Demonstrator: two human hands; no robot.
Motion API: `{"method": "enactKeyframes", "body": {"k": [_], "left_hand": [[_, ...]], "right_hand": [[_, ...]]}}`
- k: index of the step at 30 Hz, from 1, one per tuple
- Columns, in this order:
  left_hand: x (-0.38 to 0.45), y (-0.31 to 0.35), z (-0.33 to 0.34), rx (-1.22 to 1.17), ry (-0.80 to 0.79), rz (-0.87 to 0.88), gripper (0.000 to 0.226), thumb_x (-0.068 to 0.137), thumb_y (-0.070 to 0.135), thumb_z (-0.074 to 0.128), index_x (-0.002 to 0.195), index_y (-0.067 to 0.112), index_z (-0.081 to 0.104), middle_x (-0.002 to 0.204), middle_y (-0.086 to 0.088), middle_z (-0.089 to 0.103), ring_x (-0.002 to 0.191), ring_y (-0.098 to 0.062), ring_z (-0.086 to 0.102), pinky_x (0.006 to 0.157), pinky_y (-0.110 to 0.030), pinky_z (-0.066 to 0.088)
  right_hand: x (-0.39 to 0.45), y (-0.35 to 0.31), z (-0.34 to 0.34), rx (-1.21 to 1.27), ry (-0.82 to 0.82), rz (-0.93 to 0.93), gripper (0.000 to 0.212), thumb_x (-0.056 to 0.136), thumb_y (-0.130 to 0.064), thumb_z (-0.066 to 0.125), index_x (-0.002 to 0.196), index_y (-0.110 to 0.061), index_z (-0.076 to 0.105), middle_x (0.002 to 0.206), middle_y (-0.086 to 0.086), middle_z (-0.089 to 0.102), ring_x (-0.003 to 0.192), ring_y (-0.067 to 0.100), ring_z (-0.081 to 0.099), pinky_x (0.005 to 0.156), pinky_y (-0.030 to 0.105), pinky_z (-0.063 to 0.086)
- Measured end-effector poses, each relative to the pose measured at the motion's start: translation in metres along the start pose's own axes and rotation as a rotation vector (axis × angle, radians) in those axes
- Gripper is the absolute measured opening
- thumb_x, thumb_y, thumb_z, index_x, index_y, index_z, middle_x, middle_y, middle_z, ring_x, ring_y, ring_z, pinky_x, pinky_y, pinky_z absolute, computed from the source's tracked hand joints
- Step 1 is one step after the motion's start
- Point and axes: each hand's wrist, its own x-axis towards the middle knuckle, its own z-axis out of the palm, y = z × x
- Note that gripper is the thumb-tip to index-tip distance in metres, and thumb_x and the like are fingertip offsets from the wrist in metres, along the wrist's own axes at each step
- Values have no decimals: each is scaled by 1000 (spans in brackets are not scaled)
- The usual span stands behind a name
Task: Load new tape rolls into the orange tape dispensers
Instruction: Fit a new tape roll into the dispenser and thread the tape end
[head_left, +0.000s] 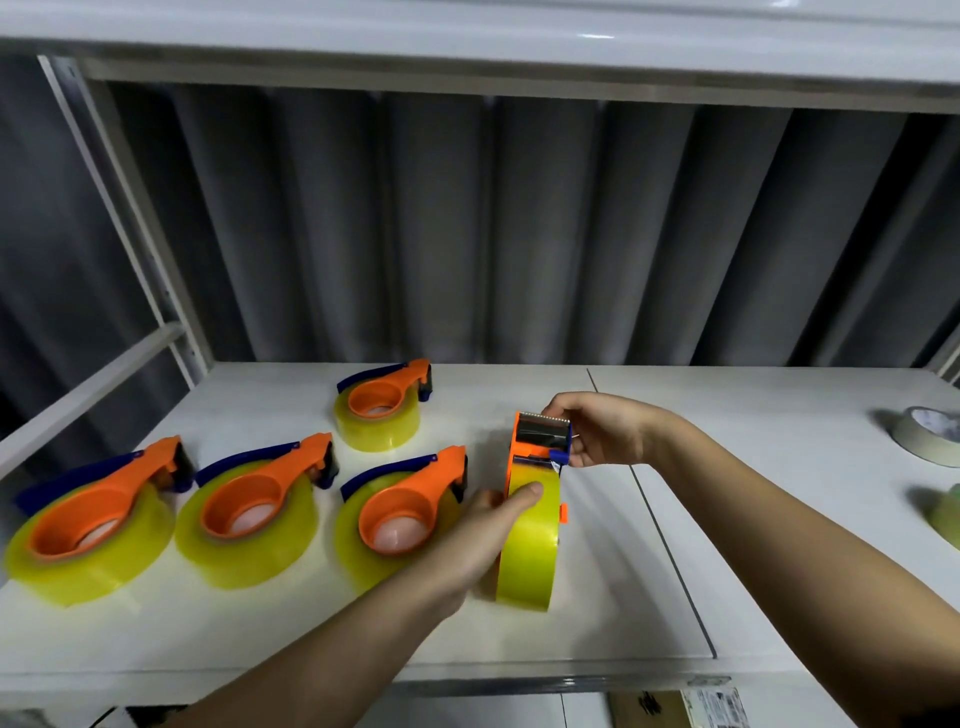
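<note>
The yellow tape roll (527, 545) is standing on its edge on the white shelf (753, 519). The left hand (483, 525) is wrapping around it, thumb on top. The right hand (597, 431) is pinching the orange dispenser head (540, 434) just above the roll.

- Bare left hand (480, 525), no glove, ring or watch.
- Bare right hand (602, 431), likewise without glove or jewellery.
- Behind each hand, a forearm uncovered down to the frame's lower edge.
- Just a dark sliver, possibly a sleeve, at the bottom right corner.
</note>
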Motion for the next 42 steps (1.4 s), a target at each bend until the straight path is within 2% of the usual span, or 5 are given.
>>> {"method": "enactKeyframes", "body": {"k": [6,19,25,36,42], "left_hand": [[-10,-1,11,-162,64,89,14,98,19,48,84,17,47,52,4,61,35,6,55,35,-7,40],[-1,32,-9,-205,201,-13,41,77,52,62,115,34,59,112,-4,63,101,-29,61,94,-50,49],[3,42,-10,-252,157,-36,35,82,50,59,107,27,66,101,-10,71,94,-32,67,89,-49,53],[11,53,-18,-322,57,-36,34,86,47,56,104,22,68,96,-13,73,88,-30,68,82,-42,54],[18,53,-23,-273,32,-29,30,87,50,55,98,25,66,86,-8,74,83,-28,69,76,-38,56]], "right_hand": [[-3,18,3,128,-43,-68,13,86,-24,46,74,-20,53,78,2,58,73,14,56,71,25,42],[-16,20,32,644,157,-586,27,96,-18,51,117,-3,60,108,9,69,96,20,66,84,31,55],[-23,17,47,581,294,-638,48,102,-40,34,102,-8,70,90,7,75,80,16,71,65,22,56],[-29,14,52,131,401,-774,49,92,-63,35,130,-35,47,128,-3,59,111,-1,57,90,13,47],[-30,3,34,238,269,-641,57,99,-53,17,117,-20,60,97,-4,69,75,-5,68,60,8,51]]}}
